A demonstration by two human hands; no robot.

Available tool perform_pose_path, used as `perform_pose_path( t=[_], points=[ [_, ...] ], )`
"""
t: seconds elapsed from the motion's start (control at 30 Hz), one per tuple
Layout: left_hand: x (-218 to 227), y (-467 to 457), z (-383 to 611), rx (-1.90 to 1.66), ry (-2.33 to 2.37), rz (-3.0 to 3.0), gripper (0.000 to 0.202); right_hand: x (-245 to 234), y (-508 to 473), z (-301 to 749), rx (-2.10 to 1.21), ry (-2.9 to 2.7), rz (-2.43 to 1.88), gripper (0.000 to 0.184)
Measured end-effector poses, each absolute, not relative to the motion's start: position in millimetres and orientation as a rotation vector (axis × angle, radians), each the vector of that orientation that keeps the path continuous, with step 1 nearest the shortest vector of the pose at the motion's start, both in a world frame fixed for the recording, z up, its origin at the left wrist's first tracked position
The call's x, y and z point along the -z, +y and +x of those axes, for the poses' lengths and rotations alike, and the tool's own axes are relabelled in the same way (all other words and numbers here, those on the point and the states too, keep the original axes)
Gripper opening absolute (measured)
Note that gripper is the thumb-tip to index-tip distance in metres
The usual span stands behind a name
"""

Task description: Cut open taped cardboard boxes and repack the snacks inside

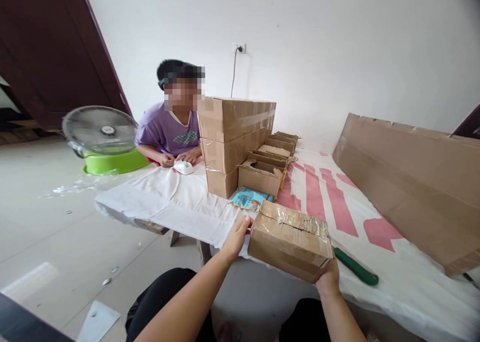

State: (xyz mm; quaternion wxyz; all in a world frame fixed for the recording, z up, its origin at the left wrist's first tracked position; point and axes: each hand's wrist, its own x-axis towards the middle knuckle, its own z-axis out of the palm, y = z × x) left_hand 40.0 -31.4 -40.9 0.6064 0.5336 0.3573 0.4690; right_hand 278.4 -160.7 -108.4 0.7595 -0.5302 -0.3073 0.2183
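Note:
A taped brown cardboard box (288, 244) is held at the near edge of the table, slightly tilted. My left hand (238, 237) grips its left end, thumb at the upper corner. Under the right front corner, my right hand (328, 277) supports it, with most of its fingers hidden by the box. Clear tape runs along the torn seam on top. Just beyond the box lies a blue printed packet (251, 198). A green-handled tool (356, 266) rests on the cloth right of the box; its far end is hidden.
Stacked closed cardboard boxes (236, 137) stand behind the packet, with a row of open boxes (262, 174) beside them. A large cardboard sheet (408, 182) leans at right. Across the cloth-covered table (150, 197) sits another person (168, 127), hands on a small white object (183, 167). A fan (101, 130) stands left.

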Motion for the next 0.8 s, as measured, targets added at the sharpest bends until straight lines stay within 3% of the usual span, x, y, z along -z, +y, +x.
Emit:
perform_pose_path(
  t=[0.5, 0.8],
  points=[
    [10, -16, 34, -1.279, 0.492, 1.771, 0.039, 97, -159, 275, -0.495, -0.625, -1.196, 0.062],
    [21, -13, 47, -1.118, 0.349, 1.421, 0.052, 85, -162, 282, -0.559, -0.720, -1.273, 0.059]
  ],
)
